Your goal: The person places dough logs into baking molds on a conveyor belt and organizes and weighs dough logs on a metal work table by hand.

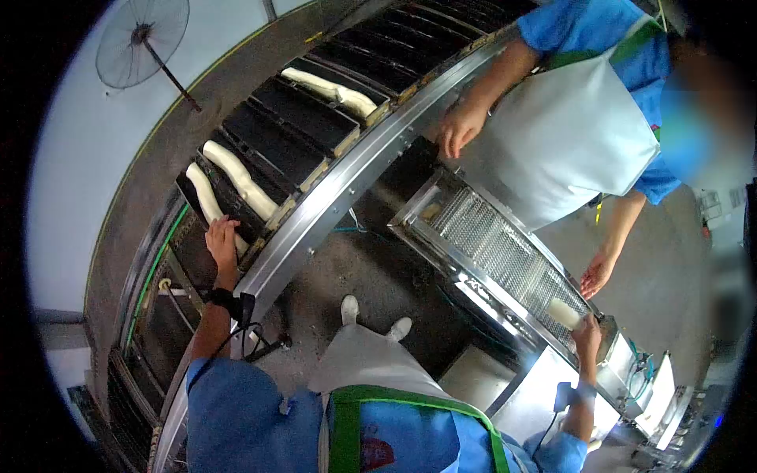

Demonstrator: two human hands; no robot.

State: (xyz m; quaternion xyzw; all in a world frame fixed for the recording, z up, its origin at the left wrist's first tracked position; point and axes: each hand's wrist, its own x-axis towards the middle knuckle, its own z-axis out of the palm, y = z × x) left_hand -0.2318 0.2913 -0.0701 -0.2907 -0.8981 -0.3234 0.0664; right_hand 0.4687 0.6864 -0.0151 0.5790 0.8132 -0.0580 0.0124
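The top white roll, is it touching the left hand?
Apart. The head view plainly shows black trays between the top roll and the left hand.

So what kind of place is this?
Probably a food factory: long pale pieces, maybe dough, lie on a curved row of black trays, near a mesh belt and a co-worker's apron.

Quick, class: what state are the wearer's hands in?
Left hand: at a long, cream-coloured, dough-like strip; grip unclear.
Right hand: at a short, pale, oblong piece; grip unclear.
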